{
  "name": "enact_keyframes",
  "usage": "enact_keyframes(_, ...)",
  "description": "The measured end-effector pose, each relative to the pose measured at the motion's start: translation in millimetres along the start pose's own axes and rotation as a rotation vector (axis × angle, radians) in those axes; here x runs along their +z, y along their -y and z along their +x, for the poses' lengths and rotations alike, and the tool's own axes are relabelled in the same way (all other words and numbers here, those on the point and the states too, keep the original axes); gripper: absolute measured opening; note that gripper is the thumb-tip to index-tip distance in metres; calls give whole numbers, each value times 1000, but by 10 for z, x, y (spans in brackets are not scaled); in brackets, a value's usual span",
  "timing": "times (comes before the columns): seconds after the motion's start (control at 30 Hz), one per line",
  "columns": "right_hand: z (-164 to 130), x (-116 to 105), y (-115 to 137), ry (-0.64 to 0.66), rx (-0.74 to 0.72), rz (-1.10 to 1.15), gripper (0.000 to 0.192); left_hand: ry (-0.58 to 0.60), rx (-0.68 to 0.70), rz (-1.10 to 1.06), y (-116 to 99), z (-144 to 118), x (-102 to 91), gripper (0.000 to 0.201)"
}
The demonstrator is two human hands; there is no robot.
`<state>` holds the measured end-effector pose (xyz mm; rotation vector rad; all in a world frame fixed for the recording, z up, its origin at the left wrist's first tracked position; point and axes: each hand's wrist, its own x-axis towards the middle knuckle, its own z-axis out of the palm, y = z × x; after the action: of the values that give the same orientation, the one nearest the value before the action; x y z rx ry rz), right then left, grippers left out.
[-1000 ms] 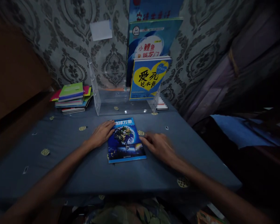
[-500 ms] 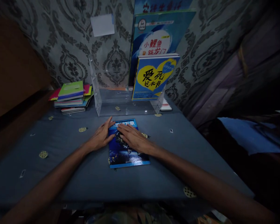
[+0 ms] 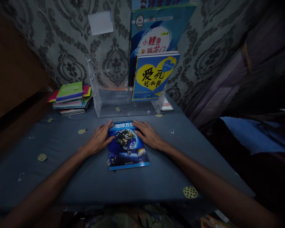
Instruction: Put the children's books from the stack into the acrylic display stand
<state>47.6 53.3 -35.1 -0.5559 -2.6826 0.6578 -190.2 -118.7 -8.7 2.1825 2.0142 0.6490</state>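
A blue book (image 3: 129,155) with a picture of the Earth on its cover lies flat on the cloth-covered table. My left hand (image 3: 98,139) rests along its left edge, fingers stretched toward the top corner and thumb at the cover. On the opposite side, my right hand (image 3: 148,135) touches the upper right edge, its fingers extended and the thumb over the cover. Neither hand is closed round the book. Behind it stands a clear acrylic rack (image 3: 123,110), where a blue book with a yellow heart (image 3: 154,77) leans on the right side.
Taller teal books (image 3: 163,25) stand behind the heart book against the patterned wall. A pile of books (image 3: 70,95) lies at the table's back left. A white card (image 3: 101,22) is on the wall. Blue fabric (image 3: 254,133) lies beyond the table's right edge.
My right hand has slid right, off the middle of the cover to the book's right edge, uncovering the Earth picture. My left hand stays at the left edge. The view has shifted slightly.
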Motion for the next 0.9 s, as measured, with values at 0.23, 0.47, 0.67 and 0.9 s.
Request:
enact_keyframes(0.23, 8, 4, -53, -1, -4, 45, 50, -5, 182, 162, -213, 18, 65, 35)
enact_keyframes(0.47, 4, -24, -77, -16, -10, 123, 55, 123, 230, 165, -504, 332, 223, 42)
enact_keyframes(0.67, 11, -3, -113, -13, -7, 123, 54, 193, 330, 184, -671, 413, 300, 44)
enact_keyframes(0.9, 10, 29, -111, -3, -5, 79, 55, 129, 345, 180, -588, 129, 186, 42)
